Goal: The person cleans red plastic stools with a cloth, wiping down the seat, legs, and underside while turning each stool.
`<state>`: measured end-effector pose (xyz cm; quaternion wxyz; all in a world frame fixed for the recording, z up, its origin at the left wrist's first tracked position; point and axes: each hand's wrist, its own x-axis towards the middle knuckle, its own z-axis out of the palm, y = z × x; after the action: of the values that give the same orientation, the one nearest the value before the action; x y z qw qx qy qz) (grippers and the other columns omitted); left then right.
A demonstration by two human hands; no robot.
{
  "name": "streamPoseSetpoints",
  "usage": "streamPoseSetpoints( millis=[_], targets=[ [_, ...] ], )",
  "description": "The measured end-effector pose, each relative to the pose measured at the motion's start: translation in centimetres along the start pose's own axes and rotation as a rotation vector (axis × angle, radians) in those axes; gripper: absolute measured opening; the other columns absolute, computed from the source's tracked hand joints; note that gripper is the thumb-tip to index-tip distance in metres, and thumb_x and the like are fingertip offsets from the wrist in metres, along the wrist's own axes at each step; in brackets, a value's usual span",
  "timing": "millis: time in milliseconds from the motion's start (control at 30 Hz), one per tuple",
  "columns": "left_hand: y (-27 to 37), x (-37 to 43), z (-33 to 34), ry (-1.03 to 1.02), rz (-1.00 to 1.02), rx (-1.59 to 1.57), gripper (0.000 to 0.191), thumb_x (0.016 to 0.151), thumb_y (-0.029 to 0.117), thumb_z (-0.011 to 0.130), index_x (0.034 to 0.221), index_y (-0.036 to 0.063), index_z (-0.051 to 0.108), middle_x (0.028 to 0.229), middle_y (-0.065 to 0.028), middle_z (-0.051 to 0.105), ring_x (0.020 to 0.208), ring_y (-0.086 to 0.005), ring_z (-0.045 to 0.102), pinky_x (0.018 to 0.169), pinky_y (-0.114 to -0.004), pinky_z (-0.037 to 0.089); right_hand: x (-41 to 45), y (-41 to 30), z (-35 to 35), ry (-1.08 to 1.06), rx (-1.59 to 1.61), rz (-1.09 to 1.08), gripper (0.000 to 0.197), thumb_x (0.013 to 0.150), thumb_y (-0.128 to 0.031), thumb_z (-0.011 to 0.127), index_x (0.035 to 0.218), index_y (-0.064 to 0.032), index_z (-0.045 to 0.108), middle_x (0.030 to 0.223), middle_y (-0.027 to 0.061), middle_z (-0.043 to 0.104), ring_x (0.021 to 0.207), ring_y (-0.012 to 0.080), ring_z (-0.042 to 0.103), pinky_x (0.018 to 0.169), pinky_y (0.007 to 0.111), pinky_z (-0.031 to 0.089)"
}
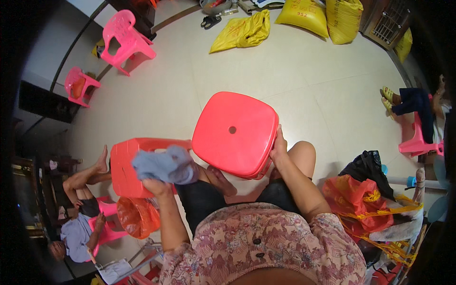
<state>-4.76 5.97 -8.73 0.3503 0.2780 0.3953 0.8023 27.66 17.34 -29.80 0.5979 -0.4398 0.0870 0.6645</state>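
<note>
A red plastic stool (235, 131) with a small hole in its seat stands in front of my knees. My right hand (279, 144) grips the right edge of its seat. My left hand (155, 186) holds a bunched, somewhat blurred blue-grey cloth (162, 165) up over a second red plastic stool (124, 171), which is to the left and partly hidden by the cloth. The fingers of my left hand are mostly covered by the cloth.
Pink plastic chairs (124, 39) stand at the upper left. Yellow sacks (302, 16) lie at the top. One person (76, 228) sits at lower left, another (420, 110) at right. Red bags (359, 203) are at right; a red-lined bin (137, 217) is at left.
</note>
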Motion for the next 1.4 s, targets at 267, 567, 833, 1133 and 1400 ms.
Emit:
streamPoseSetpoints(
  millis=[267, 567, 833, 1133, 1400],
  targets=[
    [-11.7, -2.5, -1.3, -0.345, -0.146, 0.243, 0.037, 0.094, 0.019, 0.049, 0.126, 0.0002, 0.050, 0.123, -0.0115, 0.057, 0.114, -0.0258, 0.057, 0.097, -0.038, 0.047, -2.6, -0.2, -2.0, -0.026, -0.108, -0.001, 0.054, 0.099, -0.039, 0.054, 0.128, 0.0062, 0.049, 0.116, 0.0183, 0.062, 0.095, 0.0263, 0.066, 0.073, 0.042, 0.061],
    [-4.3, -7.4, 2.8, -1.063, 0.449, 1.027, 0.045, 0.074, 0.009, 0.065, 0.119, 0.0015, 0.060, 0.125, -0.0206, 0.055, 0.124, -0.0341, 0.050, 0.103, -0.047, 0.039, -9.9, -2.5, -1.2, -0.094, -1.452, -1.329, 0.054, 0.088, -0.034, 0.067, 0.125, 0.0022, 0.052, 0.116, 0.0194, 0.058, 0.104, 0.0333, 0.056, 0.090, 0.047, 0.047],
    [-14.6, 4.7, -6.8, -0.240, 0.053, 1.041, 0.039, 0.097, 0.025, 0.052, 0.127, -0.0005, 0.058, 0.122, -0.0202, 0.059, 0.118, -0.0326, 0.053, 0.103, -0.038, 0.039, -15.5, 5.8, 7.5, -0.804, -2.223, -1.255, 0.069, 0.090, -0.050, 0.057, 0.145, -0.0113, 0.042, 0.154, 0.0240, 0.027, 0.140, 0.0445, 0.029, 0.108, 0.061, 0.025],
    [-21.1, 5.0, -6.5, -0.433, -0.300, 0.642, 0.051, 0.104, 0.039, 0.039, 0.137, 0.0018, 0.052, 0.133, -0.0178, 0.055, 0.127, -0.0268, 0.049, 0.109, -0.035, 0.035, -9.7, 5.4, 13.0, -0.798, -2.322, -1.244, 0.058, 0.092, -0.041, 0.054, 0.143, -0.0164, 0.045, 0.154, 0.0194, 0.031, 0.141, 0.0401, 0.029, 0.109, 0.063, 0.023],
    [-20.4, 4.0, -4.9, -0.370, -0.314, 0.706, 0.047, 0.102, 0.035, 0.044, 0.135, 0.0023, 0.054, 0.133, -0.0173, 0.056, 0.124, -0.0270, 0.053, 0.106, -0.034, 0.038, -1.3, -2.9, 13.3, -0.281, -2.110, -1.119, 0.048, 0.095, -0.030, 0.054, 0.139, -0.0125, 0.048, 0.149, 0.0230, 0.036, 0.138, 0.0388, 0.034, 0.109, 0.052, 0.031]
  ],
)
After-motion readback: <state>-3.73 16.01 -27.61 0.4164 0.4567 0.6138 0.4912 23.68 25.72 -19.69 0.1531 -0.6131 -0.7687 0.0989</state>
